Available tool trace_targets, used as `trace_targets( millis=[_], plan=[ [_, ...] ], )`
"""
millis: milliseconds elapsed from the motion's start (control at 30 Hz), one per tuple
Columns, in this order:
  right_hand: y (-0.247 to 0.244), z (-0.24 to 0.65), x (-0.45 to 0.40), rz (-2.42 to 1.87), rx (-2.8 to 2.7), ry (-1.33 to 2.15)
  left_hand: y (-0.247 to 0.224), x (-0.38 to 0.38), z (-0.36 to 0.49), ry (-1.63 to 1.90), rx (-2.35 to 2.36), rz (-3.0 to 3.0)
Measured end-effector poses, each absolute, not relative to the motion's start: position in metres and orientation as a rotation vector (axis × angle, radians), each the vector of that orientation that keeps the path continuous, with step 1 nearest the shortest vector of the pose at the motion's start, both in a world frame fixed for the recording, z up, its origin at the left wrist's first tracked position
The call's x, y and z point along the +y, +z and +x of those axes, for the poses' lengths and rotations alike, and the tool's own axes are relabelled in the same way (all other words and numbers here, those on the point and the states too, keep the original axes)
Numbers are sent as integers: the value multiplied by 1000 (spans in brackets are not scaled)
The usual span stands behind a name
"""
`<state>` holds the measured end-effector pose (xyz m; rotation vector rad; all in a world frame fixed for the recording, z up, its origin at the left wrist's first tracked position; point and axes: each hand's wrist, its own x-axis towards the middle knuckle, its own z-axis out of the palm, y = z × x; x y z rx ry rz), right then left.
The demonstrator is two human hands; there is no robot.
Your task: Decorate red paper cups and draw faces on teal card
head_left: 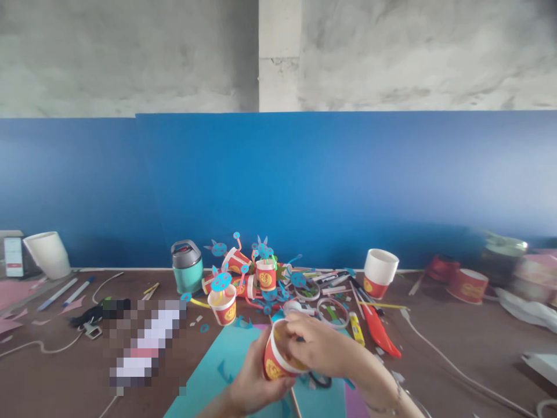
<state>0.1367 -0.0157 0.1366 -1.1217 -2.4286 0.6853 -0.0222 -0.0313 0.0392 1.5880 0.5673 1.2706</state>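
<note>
My left hand (256, 374) is wrapped round a red and white paper cup (278, 363) with a yellow print, its mouth tipped toward my right. The bent fingers of my right hand (311, 342) reach over the rim into the cup; whatever they pinch is hidden. Below both hands lies a sheet of turquoise paper (209, 377) with blue scraps on it. Just beyond stands a decorated paper cup (224, 305) with a blue paper animal head (221, 281). Another decorated cup (266, 276) is behind it, among several more that lie tipped over.
A teal lidded jar (188, 276) stands at the back left, near a phone-like pixelated item (148, 342). To the right are stacked white cups (380, 270), red scissors (380, 334), a yellow glue stick (357, 329) and tape rolls (333, 313). A white cable (452, 363) crosses the brown table.
</note>
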Motion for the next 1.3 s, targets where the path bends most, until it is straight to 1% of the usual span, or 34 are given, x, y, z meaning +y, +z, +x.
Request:
trace_targets(
  millis=[367,600,1000,1167,1300],
  plan=[
    [137,131,-17,-1118,-2448,690,47,-36,-22,1261,619,1613],
    [137,130,-17,-1091,-2444,693,45,-34,-23,1248,559,1637],
    [140,119,-25,-1203,-2270,569,46,-33,-22,1283,541,1608],
    [138,114,-25,-1184,-2232,548,45,-31,-21,1244,547,1675],
    [140,114,-26,-1182,-2194,565,43,-27,-23,1302,648,1785]
  ],
)
